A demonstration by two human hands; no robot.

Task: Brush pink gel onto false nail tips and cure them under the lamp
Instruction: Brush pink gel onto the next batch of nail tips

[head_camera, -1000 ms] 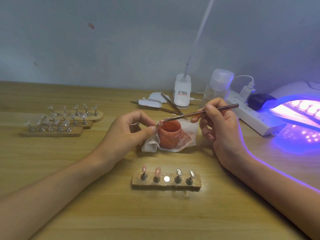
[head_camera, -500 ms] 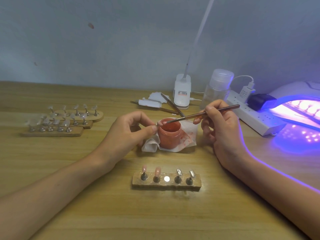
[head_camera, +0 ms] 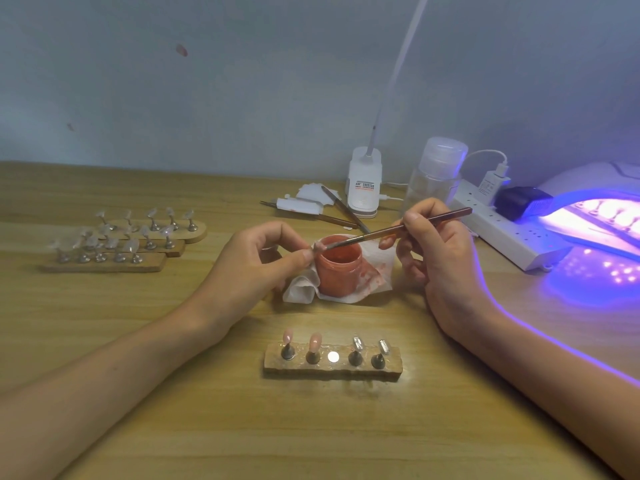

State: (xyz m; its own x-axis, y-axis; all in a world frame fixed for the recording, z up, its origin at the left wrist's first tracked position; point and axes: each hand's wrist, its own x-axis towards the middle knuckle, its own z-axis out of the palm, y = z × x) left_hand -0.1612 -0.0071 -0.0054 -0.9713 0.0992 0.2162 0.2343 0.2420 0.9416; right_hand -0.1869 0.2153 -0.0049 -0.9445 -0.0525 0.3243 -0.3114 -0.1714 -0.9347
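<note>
My left hand [head_camera: 256, 261] pinches a small nail tip [head_camera: 316, 250] on its stand, just left of the open pink gel jar [head_camera: 339, 271]. My right hand [head_camera: 436, 251] grips a thin brush [head_camera: 398, 230], whose bristles touch that nail tip. The jar sits on a stained white tissue [head_camera: 374, 275]. In front, a wooden holder [head_camera: 332, 367] carries two pink-coated tips [head_camera: 301, 339] on the left, an empty magnet spot in the middle and two clear tips [head_camera: 370, 344] on the right. The curing lamp [head_camera: 595, 216] glows violet at the far right with a row of tips inside.
Three wooden holders with several clear tips [head_camera: 131, 237] stand at the left. Behind the jar lie tweezers and white scraps [head_camera: 311, 206], a white desk-lamp base [head_camera: 363, 181], a clear bottle [head_camera: 436, 174] and a white power strip [head_camera: 502, 230].
The brush tip dipped toward the jar's mouth half a second ago and has since moved left onto the nail tip pinched in my left hand. My left hand stayed in place.
</note>
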